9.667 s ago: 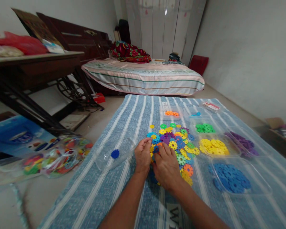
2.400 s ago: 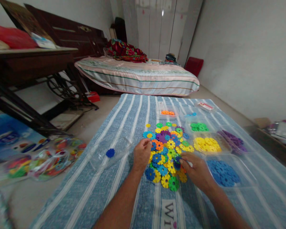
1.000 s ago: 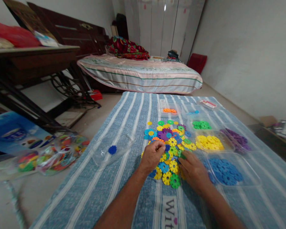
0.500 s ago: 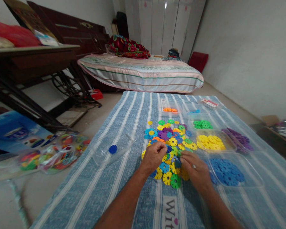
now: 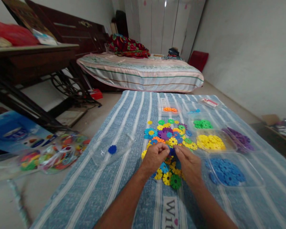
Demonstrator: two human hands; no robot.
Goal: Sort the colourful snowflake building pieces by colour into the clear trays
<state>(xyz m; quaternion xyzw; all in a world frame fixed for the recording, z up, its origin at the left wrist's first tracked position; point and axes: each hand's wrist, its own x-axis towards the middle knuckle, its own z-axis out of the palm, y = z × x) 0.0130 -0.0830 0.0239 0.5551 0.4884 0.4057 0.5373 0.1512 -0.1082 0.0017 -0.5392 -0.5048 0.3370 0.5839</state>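
- The left hand (image 5: 154, 156) and right hand (image 5: 189, 163) were clenched fingertip to fingertip, both pinching one blue disc (image 5: 172, 151) over the mixed pile (image 5: 173, 137).
- Judged step: freeing one disc. The next move calls for a lift clear of its neighbours.
- The disc was round, with no long axis; its facing could not be told.
- A clear tray (image 5: 256, 179) of blue discs lay at 3 o'clock.
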